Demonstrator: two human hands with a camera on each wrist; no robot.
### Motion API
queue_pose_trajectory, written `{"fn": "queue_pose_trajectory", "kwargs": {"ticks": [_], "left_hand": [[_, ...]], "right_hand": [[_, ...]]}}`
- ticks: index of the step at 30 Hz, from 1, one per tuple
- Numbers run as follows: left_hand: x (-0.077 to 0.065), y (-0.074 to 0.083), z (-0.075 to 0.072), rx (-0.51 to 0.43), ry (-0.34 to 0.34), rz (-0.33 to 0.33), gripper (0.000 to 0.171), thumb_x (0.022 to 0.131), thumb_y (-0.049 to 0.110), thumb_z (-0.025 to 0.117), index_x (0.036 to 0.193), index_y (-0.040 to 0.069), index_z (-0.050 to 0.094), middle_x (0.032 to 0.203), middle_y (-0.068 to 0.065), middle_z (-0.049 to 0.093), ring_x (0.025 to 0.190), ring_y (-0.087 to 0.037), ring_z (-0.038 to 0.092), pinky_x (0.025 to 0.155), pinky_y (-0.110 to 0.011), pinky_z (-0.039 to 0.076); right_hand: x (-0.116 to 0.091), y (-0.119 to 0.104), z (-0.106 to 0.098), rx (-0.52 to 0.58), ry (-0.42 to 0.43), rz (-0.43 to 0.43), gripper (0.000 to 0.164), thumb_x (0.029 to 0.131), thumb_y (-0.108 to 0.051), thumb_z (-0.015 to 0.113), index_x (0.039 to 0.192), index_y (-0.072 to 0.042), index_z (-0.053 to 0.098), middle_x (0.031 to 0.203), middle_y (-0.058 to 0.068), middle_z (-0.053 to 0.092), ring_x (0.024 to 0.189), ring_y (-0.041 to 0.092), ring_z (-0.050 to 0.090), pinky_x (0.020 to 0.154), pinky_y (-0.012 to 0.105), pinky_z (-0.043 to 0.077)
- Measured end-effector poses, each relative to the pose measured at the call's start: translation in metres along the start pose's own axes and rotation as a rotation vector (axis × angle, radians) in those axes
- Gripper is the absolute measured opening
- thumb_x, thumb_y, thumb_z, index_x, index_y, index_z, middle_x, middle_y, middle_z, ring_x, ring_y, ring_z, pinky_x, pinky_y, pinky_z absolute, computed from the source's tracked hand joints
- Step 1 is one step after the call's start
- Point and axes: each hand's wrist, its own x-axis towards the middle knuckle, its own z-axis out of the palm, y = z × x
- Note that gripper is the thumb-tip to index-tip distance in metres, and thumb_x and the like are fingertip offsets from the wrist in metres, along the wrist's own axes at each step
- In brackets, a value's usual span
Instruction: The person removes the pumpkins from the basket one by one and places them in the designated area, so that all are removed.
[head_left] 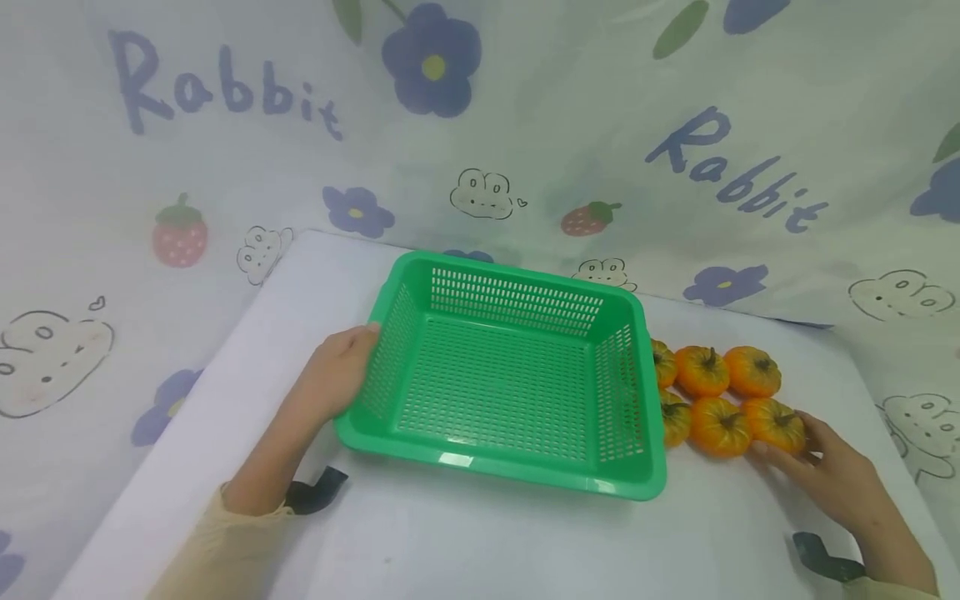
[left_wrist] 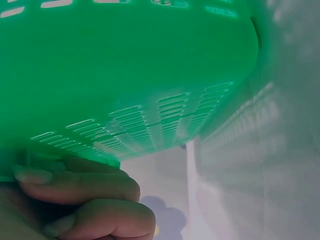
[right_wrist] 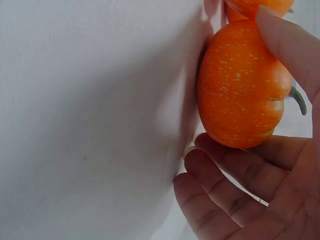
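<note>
A green plastic basket (head_left: 491,387) with slotted walls fills the middle of the head view, nothing inside it. My left hand (head_left: 341,375) grips its left side, fingers curled at the wall in the left wrist view, where the basket (left_wrist: 125,65) looms close. To the basket's right sit several small orange pumpkins (head_left: 720,427) in two rows; the basket's edge partly hides the leftmost ones. My right hand (head_left: 832,471) holds the near right pumpkin (head_left: 776,425) between thumb and fingers. In the right wrist view this pumpkin (right_wrist: 242,87) appears against the white tabletop.
The white table (head_left: 480,550) meets a patterned cloth backdrop (head_left: 525,125) at the back. Dark strap-like pieces lie by each forearm, one at the left (head_left: 318,492) and one at the right (head_left: 825,558).
</note>
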Motion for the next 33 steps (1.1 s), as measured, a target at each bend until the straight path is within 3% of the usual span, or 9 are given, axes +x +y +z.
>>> {"fn": "queue_pose_trajectory", "kwargs": {"ticks": [5, 9, 14, 16, 20, 23, 29, 33], "left_hand": [[0.0, -0.002, -0.002, -0.05, 0.013, 0.0, 0.071, 0.109, 0.063, 0.024, 0.121, 0.002, 0.058, 0.088, -0.014, 0.059, 0.075, -0.027, 0.059, 0.066, -0.038, 0.053], [0.002, -0.004, -0.004, -0.106, 0.011, -0.019, 0.079, 0.106, 0.069, 0.019, 0.13, 0.001, 0.052, 0.094, -0.016, 0.057, 0.081, -0.029, 0.059, 0.071, -0.041, 0.054], [-0.001, -0.011, -0.008, -0.112, 0.029, -0.016, 0.09, 0.104, 0.071, 0.01, 0.152, 0.0, 0.037, 0.128, -0.024, 0.053, 0.122, -0.04, 0.053, 0.102, -0.06, 0.045], [-0.005, -0.015, -0.011, -0.095, 0.047, -0.004, 0.09, 0.104, 0.069, 0.009, 0.154, -0.002, 0.034, 0.136, -0.024, 0.049, 0.128, -0.041, 0.049, 0.105, -0.062, 0.042], [-0.018, -0.026, -0.017, -0.067, 0.085, 0.073, 0.084, 0.107, 0.065, 0.011, 0.146, -0.006, 0.037, 0.132, -0.023, 0.052, 0.112, -0.037, 0.057, 0.088, -0.049, 0.053], [-0.032, -0.035, -0.023, -0.035, 0.121, 0.14, 0.072, 0.111, 0.058, 0.017, 0.145, -0.002, 0.037, 0.131, -0.019, 0.055, 0.11, -0.034, 0.061, 0.083, -0.042, 0.053], [-0.064, -0.047, -0.029, 0.04, 0.181, 0.265, 0.047, 0.115, 0.034, 0.033, 0.152, 0.005, 0.032, 0.145, -0.018, 0.053, 0.13, -0.042, 0.054, 0.097, -0.064, 0.045], [-0.076, -0.055, -0.031, 0.087, 0.281, 0.369, 0.059, 0.111, 0.037, 0.045, 0.161, 0.012, 0.028, 0.159, -0.018, 0.041, 0.14, -0.049, 0.04, 0.107, -0.074, 0.031]], "right_hand": [[-0.002, -0.005, 0.004, 0.016, 0.016, 0.003, 0.115, 0.098, -0.067, 0.06, 0.155, 0.018, 0.009, 0.145, 0.052, 0.027, 0.12, 0.067, 0.04, 0.09, 0.076, 0.044], [-0.004, -0.006, 0.006, 0.038, 0.043, -0.028, 0.117, 0.098, -0.063, 0.064, 0.155, 0.019, 0.004, 0.146, 0.051, 0.025, 0.12, 0.067, 0.04, 0.09, 0.077, 0.043], [-0.006, -0.008, 0.006, 0.088, 0.058, -0.055, 0.119, 0.097, -0.061, 0.066, 0.156, 0.018, -0.001, 0.15, 0.051, 0.02, 0.123, 0.067, 0.039, 0.09, 0.078, 0.042], [-0.01, -0.009, 0.007, 0.109, 0.067, -0.079, 0.12, 0.097, -0.058, 0.068, 0.156, 0.016, -0.005, 0.152, 0.051, 0.015, 0.123, 0.067, 0.04, 0.09, 0.078, 0.042], [-0.023, -0.009, 0.01, 0.114, 0.128, -0.112, 0.121, 0.096, -0.051, 0.074, 0.157, 0.015, -0.007, 0.155, 0.051, 0.005, 0.124, 0.069, 0.039, 0.09, 0.079, 0.04], [-0.036, -0.012, 0.009, 0.103, 0.186, -0.107, 0.12, 0.096, -0.049, 0.075, 0.158, 0.013, -0.006, 0.157, 0.05, 0.004, 0.127, 0.07, 0.034, 0.091, 0.08, 0.037], [-0.056, -0.024, 0.001, 0.04, 0.29, -0.121, 0.117, 0.095, -0.046, 0.078, 0.161, 0.01, -0.002, 0.158, 0.047, 0.01, 0.13, 0.067, 0.03, 0.095, 0.083, 0.031], [-0.068, -0.033, -0.005, -0.016, 0.358, -0.153, 0.119, 0.092, -0.045, 0.08, 0.162, 0.008, -0.001, 0.163, 0.041, 0.004, 0.14, 0.065, 0.018, 0.11, 0.079, 0.015]]}}
